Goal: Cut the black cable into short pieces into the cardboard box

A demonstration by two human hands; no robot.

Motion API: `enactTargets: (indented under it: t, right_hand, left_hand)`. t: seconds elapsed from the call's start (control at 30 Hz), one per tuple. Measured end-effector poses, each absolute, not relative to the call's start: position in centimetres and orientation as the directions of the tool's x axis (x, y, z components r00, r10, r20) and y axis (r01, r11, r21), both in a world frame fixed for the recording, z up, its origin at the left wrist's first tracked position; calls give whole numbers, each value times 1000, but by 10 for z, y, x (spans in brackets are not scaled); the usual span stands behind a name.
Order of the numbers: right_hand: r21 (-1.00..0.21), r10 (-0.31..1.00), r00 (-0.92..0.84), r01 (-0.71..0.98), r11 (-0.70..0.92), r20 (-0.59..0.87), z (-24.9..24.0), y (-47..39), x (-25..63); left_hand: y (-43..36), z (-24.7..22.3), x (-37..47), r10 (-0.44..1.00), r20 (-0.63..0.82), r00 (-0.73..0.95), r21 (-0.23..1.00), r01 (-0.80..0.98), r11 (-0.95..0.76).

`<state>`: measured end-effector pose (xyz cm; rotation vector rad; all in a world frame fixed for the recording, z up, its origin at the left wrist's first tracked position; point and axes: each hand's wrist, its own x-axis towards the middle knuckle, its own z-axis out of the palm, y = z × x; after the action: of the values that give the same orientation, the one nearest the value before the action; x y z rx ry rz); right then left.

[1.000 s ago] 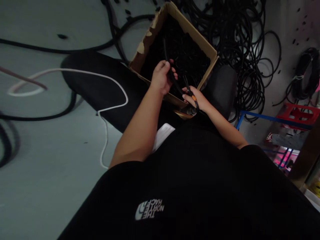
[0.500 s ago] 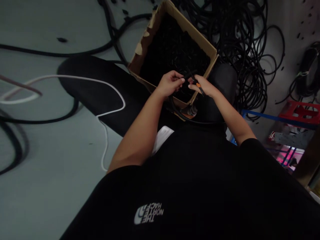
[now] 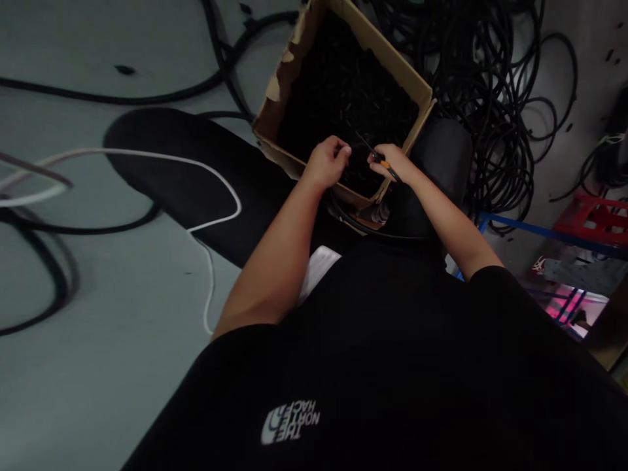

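Note:
My left hand [image 3: 328, 162] is closed in a pinch over the near edge of a cardboard box [image 3: 409, 82]. A black hose [image 3: 363, 226] runs up toward it from across my lap; the gripped part is mostly hidden by the fingers. In my right hand [image 3: 395, 160] is a pair of scissors [image 3: 377, 156] with orange and black on the handle. Their thin dark blade points up and left over the box. Many short black pieces [image 3: 366, 85] fill the box, dim and hard to tell apart.
A tangle of black hose [image 3: 490, 111] lies right of the box. More hose [image 3: 122, 100] crosses the floor at left. A white cord [image 3: 196, 160] drapes over my left leg. A blue frame [image 3: 515, 226] and a red stool [image 3: 598, 219] stand at right.
The black length that stuck out from my left fingertips toward the scissors no longer shows. My two hands have drawn apart, and the scissors' blade is now visible in the gap.

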<state>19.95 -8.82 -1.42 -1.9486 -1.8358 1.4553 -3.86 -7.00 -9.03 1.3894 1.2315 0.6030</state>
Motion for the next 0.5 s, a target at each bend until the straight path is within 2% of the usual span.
enactTargets:
  t: [0.07,0.23,0.37,0.5]
  right_hand:
    - [-608,805,-169,745,-273,-569,-16,-90,199]
    - [-560,759,-160,771,-303,-631,-12,-94,198]
    - [-602,759,-157,716,-352,-631,-7,-99,198]
    - [-682,742,-177,570,-458,-647,-16,-100,199]
  left_hand:
    - [-71,-97,-39,898,-315,306,921,326,212]
    - [-73,-108,-40,821,-491,292,868,251,429]
    - [-71,-104,-41,808,-536,245,844,122,523]
    - [-67,-87,-38,774,-603,195,793,35,608]
